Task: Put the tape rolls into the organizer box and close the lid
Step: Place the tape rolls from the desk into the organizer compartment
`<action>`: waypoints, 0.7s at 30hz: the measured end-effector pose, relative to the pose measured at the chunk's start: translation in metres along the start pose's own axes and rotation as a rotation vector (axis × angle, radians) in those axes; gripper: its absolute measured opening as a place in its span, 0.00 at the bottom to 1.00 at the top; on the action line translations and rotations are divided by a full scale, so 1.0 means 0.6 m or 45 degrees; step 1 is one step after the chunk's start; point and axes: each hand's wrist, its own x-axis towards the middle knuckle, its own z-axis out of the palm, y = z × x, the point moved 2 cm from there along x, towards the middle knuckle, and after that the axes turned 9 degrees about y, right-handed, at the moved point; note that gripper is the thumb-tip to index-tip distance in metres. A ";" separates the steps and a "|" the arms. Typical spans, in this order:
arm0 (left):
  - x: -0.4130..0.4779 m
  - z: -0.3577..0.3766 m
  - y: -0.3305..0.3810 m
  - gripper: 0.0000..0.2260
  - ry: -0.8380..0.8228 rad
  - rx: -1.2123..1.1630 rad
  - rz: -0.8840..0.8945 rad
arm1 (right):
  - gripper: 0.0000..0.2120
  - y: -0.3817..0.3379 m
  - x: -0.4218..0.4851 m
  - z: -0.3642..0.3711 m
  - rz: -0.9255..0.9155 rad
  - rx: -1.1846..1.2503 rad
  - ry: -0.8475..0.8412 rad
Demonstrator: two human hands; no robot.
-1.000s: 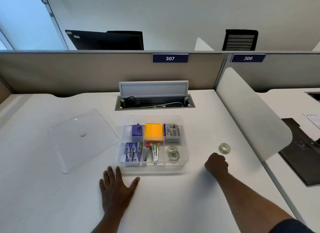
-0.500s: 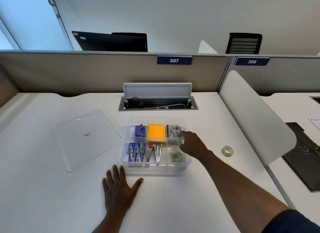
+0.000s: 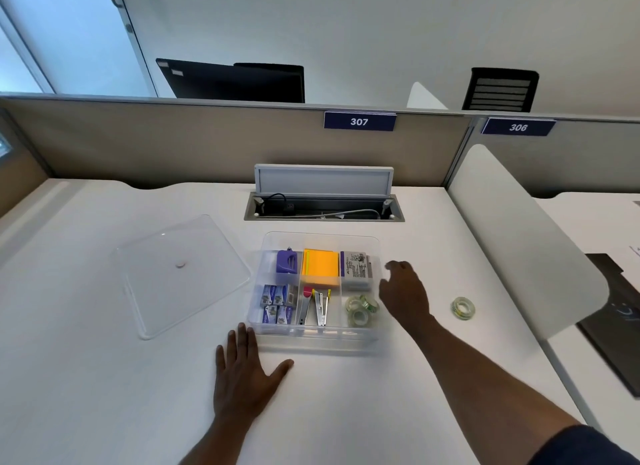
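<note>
The white surface (image 3: 104,378) of a partitioned office cubicle carries everything I need: the clear organizer box (image 3: 375,329) sits in front of me, below an open cable hatch, and its clear lid (image 3: 180,274) lies flat on the surface to the left, well apart from the box. My left hand (image 3: 244,371) is pressed flat, fingers spread, just before the box's near left corner, gripping nothing. My right hand (image 3: 403,291) hangs at the box's right wall, its fingers (image 3: 393,266) loosely curled and slack; as far as I can see they hold nothing. A cluster of tape rolls (image 3: 362,309) already rests in the near right compartment, and one last tape roll (image 3: 463,308) lies on the surface to the right, near the foot of the white divider panel. My guess is that the remaining roll is where things may slip: it is small, smooth and round, so a careless pinch could send it rolling toward the divider or off the edge. Dropping it onto the pile could leave it riding high, and then the lid might not seat. The lid itself is nearly invisible against the white, so I could mis-grab its edge or set it down skewed.
</note>
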 end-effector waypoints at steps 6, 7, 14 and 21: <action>0.001 0.008 -0.003 0.50 0.015 0.020 -0.001 | 0.16 0.101 0.011 -0.011 0.342 -0.308 -0.059; 0.002 0.010 -0.003 0.50 0.015 0.019 -0.001 | 0.16 0.122 0.011 -0.011 0.368 -0.363 -0.062; 0.002 0.011 -0.004 0.49 0.005 0.041 -0.007 | 0.18 0.214 0.024 -0.011 0.549 -0.409 -0.263; 0.002 0.012 -0.003 0.49 -0.004 0.057 -0.013 | 0.13 0.244 0.003 0.003 0.428 -0.427 -0.364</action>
